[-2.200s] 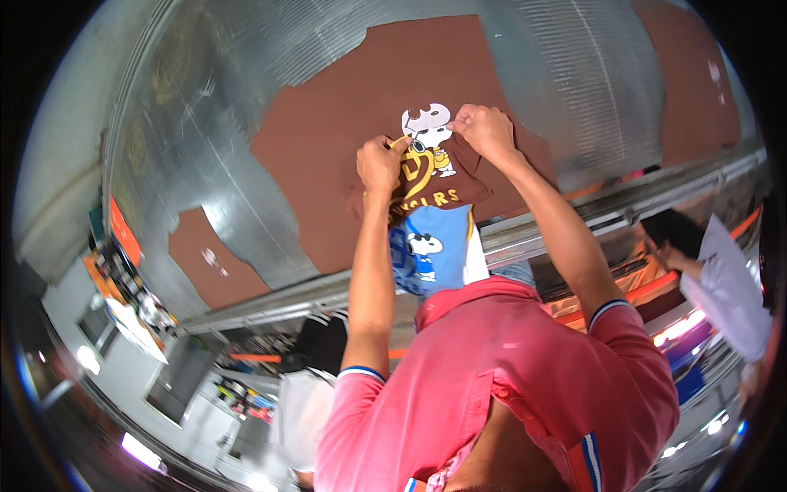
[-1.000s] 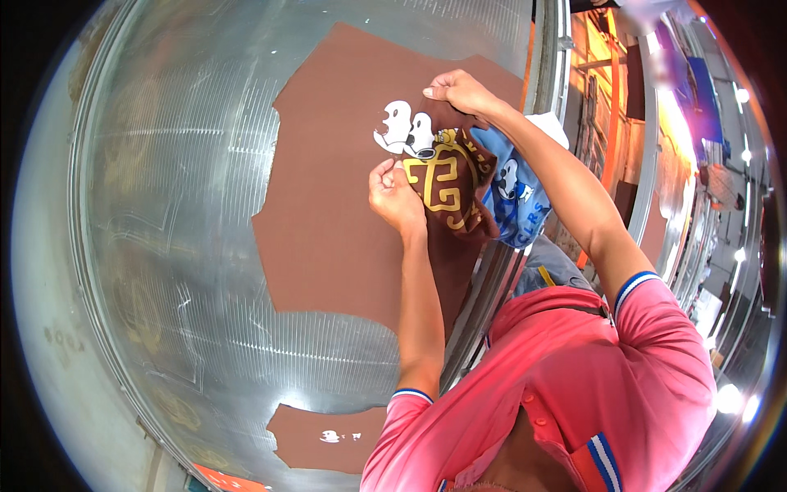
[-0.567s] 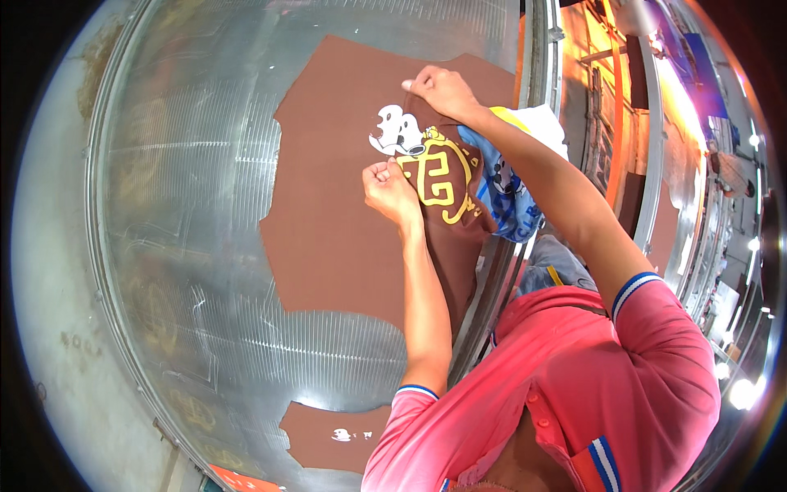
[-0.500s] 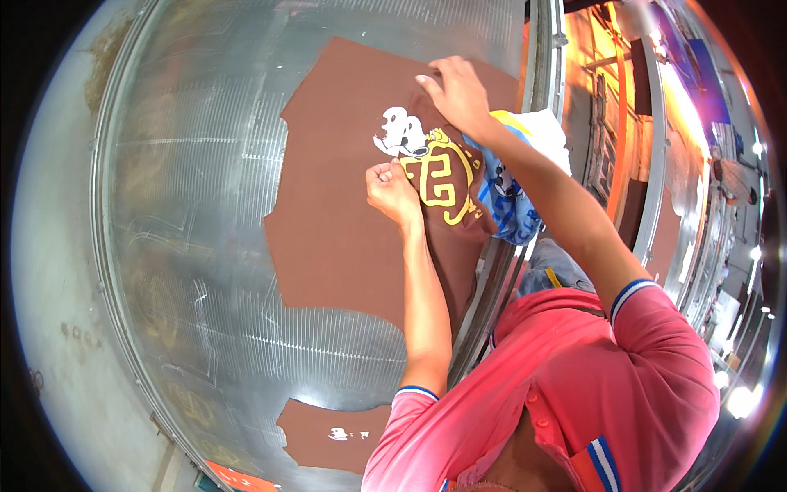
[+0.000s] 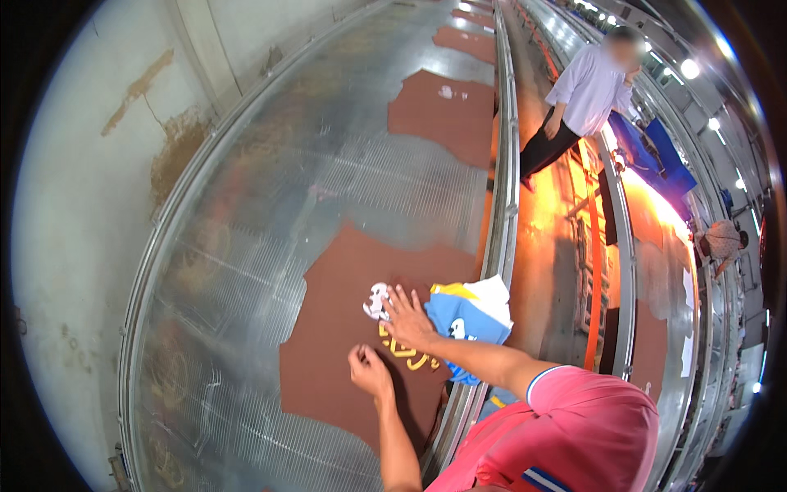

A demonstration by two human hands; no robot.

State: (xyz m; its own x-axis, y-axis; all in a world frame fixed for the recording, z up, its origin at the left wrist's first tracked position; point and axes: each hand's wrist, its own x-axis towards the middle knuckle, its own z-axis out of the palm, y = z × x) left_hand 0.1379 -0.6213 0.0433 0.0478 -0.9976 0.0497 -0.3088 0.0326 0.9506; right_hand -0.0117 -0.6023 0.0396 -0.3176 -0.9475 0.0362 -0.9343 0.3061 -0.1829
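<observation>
A brown cut fabric panel (image 5: 328, 353) lies on the long metal table, printed with a white cartoon figure (image 5: 375, 302) and yellow lettering (image 5: 400, 354). My right hand (image 5: 410, 320) rests flat over the print with its fingers spread, hiding part of it. My left hand (image 5: 371, 373) is closed just left of the yellow lettering, over the brown fabric; whether anything is in its fingers is hidden. Close by my right wrist, a blue, white and yellow printed cloth (image 5: 471, 316) hangs at the table's near edge.
More brown panels (image 5: 443, 111) with small white prints lie farther up the metal table (image 5: 270, 271). A metal rail (image 5: 502, 180) edges it. Beyond the aisle, with its orange glow, stands a second table (image 5: 656, 287). A person (image 5: 582, 90) in a pale shirt stands in the aisle.
My view has swung to show more of the table's far end and the person in the aisle. My right hand has come down from the panel's far right onto the print; my left stays closed.
</observation>
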